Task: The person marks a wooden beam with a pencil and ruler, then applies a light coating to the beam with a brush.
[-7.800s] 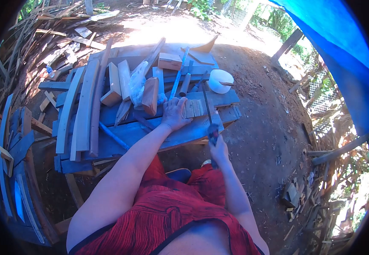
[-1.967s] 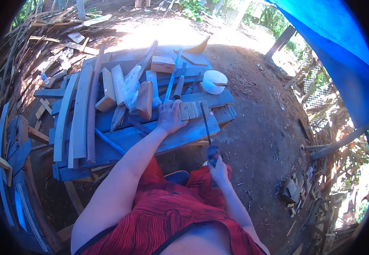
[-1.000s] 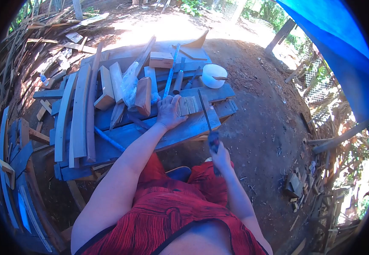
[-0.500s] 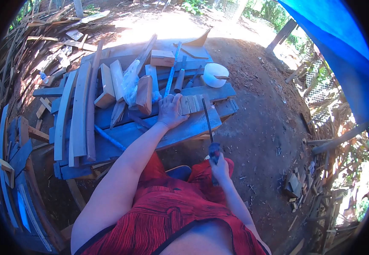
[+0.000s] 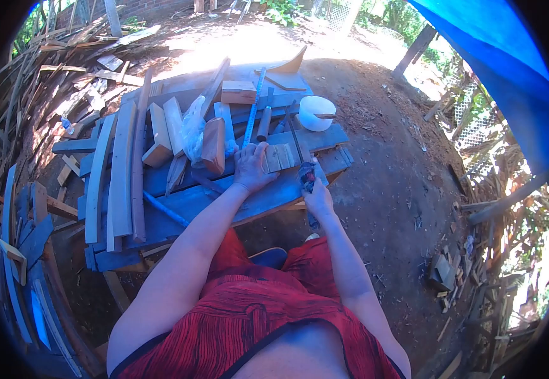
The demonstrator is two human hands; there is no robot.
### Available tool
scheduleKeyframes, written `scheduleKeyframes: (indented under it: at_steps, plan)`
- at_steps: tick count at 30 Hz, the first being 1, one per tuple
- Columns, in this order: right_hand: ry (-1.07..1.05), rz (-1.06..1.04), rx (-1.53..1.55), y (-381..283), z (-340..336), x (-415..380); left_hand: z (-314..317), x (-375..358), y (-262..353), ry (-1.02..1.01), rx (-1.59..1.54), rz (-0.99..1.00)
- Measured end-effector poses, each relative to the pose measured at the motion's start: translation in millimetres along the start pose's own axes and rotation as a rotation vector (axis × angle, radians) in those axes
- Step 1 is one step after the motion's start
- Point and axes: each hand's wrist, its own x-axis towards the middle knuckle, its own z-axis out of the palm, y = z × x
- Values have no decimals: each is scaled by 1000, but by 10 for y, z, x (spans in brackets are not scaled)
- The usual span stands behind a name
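Left hand (image 5: 253, 167) is flat, palm down, fingers spread over the near end of a small bundle of short wood slats (image 5: 280, 157) — pinning them so they can't slide or fan out under the stroke. The slats sit side by side on the blue-grey plank bench (image 5: 186, 202), near its right end.

Right hand (image 5: 317, 197) is fisted around the dark handle of a long thin file (image 5: 294, 140); the blade runs forward and slightly left across the right edge of the slats, tip pointing toward the white bowl (image 5: 317, 113). Can't tell whether it's a file or a rasp. Low angle, blade nearly flat on the wood — looks like a dressing pass along the slat ends, judging by the grip.

Around it on the bench:
- a brown wood block (image 5: 213, 144) just left of the holding hand, standing on edge
- a blue ruler (image 5: 253, 107) lying lengthwise beyond the fingers
- a clear plastic bag (image 5: 193, 128) beside the block
- curved staves (image 5: 121, 170) stacked along the left side, well apart from the work

Person is seated, red skirt (image 5: 249, 316), bench straight ahead within arm's reach.
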Motion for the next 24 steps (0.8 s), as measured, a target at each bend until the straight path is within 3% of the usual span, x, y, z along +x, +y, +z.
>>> scheduleKeyframes:
  at_steps: [8, 12, 19, 24]
  plan:
    - [-60, 56, 139, 457, -15, -1089, 36, 8, -31, -7, -56, -14]
    - [-93, 97, 112, 418, -118, -1207, 5, 14, -23, -8, -44, 1]
    - [-53, 18, 33, 122, -65, -190, 16, 7, -32, -33, -96, -8]
    - [0, 15, -12, 72, 35, -87, 29, -1, -19, -15, -3, -10]
